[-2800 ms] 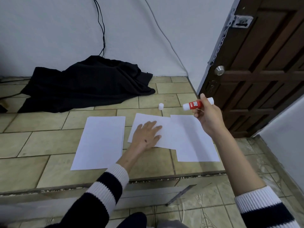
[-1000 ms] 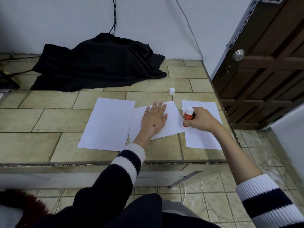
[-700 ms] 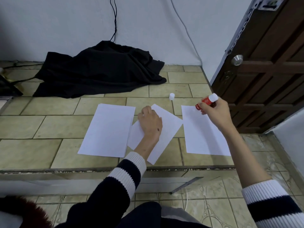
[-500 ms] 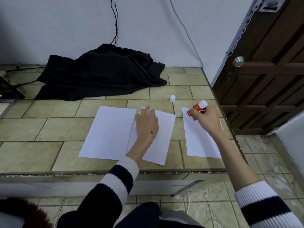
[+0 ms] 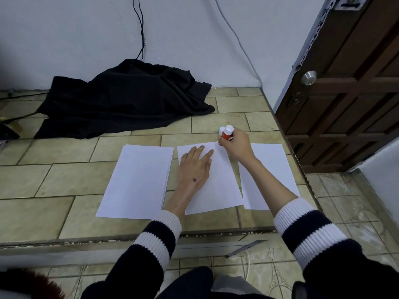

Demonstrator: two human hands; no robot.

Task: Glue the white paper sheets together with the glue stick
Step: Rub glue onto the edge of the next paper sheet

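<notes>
Three sheets lie on the floor; left hand (image 5: 195,167) presses flat on the middle sheet (image 5: 218,186), right hand (image 5: 236,145) grips the glue stick (image 5: 226,134) at its far corner.

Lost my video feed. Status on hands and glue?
Left hand flat on middle sheet. Right hand grips glue stick at sheet's far corner. Cap just behind; path open.

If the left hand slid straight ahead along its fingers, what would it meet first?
Probably the glue stick held by the right hand, just past the left hand's fingertips; depth is unclear.
</notes>
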